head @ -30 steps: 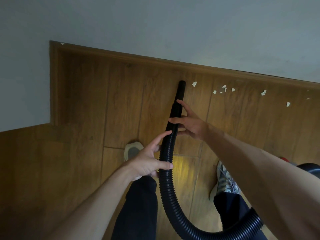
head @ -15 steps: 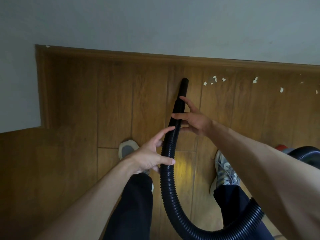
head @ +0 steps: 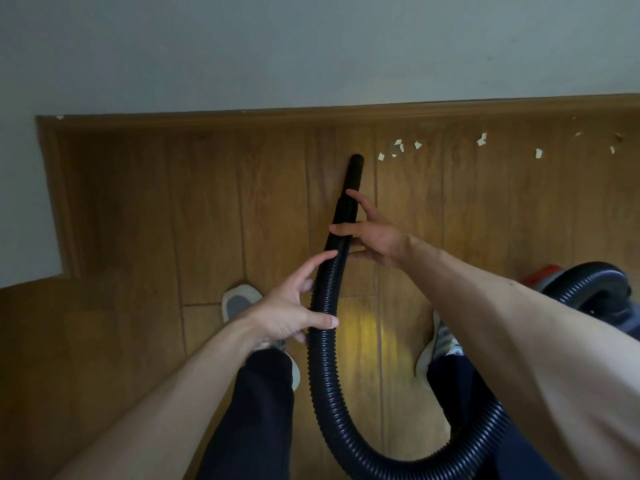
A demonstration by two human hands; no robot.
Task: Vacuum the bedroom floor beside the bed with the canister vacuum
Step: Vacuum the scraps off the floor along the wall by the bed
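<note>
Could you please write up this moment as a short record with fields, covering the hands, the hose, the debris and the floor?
left hand: left hand wrapped loosely round the ribbed hose, thumb across its front
right hand: right hand on the rigid nozzle where it joins the hose, fingers partly spread
nozzle tip: pointing at the floor near the baseboard, just left of the nearest scraps
debris: pale paper scraps scattered along the baseboard to the right
floor: wooden planks
vacuum body: canister partly visible at right edge
</note>
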